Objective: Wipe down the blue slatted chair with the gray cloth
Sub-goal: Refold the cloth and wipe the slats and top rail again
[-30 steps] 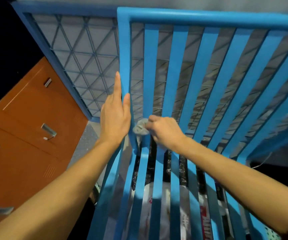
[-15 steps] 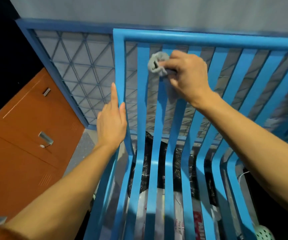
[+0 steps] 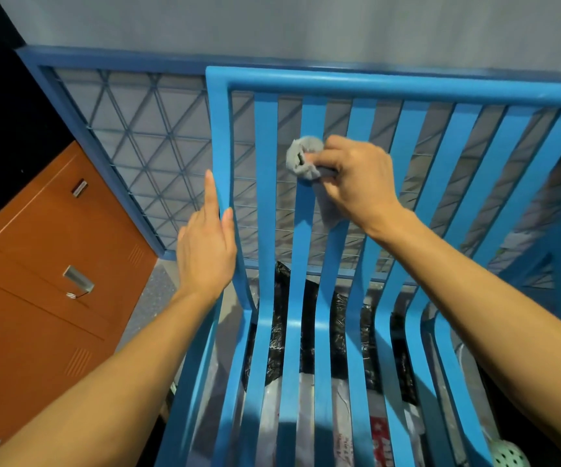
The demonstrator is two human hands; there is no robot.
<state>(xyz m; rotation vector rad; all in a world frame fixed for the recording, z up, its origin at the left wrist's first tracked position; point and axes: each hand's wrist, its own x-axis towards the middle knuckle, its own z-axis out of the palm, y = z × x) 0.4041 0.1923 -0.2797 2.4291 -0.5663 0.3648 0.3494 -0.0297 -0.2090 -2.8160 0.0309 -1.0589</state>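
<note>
The blue slatted chair (image 3: pixel 265 203) fills the middle and right of the head view, its back rising to a top rail and its seat slats running toward me. My right hand (image 3: pixel 360 183) is shut on the gray cloth (image 3: pixel 302 160), pressing it against an upper back slat, second or third from the left. My left hand (image 3: pixel 206 244) rests flat with fingers apart against the chair's left upright, holding nothing.
An orange metal cabinet (image 3: pixel 46 278) with silver handles stands at the left. Behind the chair is a blue-framed wire mesh panel (image 3: pixel 144 139) and a gray wall. Black and white plastic bags (image 3: pixel 306 365) lie under the seat slats. A pale green perforated ball (image 3: pixel 508 455) sits bottom right.
My right hand carried the cloth from the base of the back up near the top rail, then partway down the slat. My left hand stayed on the left upright.
</note>
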